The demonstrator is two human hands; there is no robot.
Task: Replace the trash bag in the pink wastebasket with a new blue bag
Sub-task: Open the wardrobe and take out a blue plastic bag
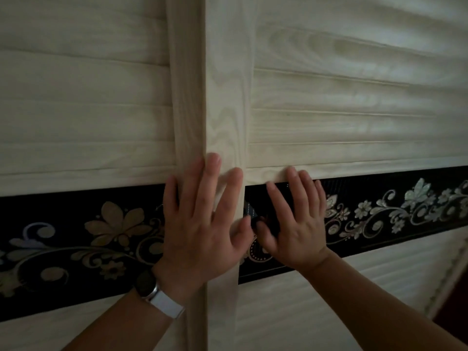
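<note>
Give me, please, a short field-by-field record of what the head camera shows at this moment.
setting: pale wood-grain louvred sliding doors, dim light
front door frame: vertical stile, overlapping the door behind it
decoration: black floral band across both doors
left hand: open, flat on the stile, fingers spread
right hand: open, flat on the black band, fingertips at the louvre panel's lower edge
wrist: smartwatch with white strap on the left
held objects: none
wastebasket and bags: not in view

Two hands: left hand, right hand, both flat, fingers spread. One wristwatch. Two slatted pale wood doors: left door, right door. One black floral band crossing both.
</note>
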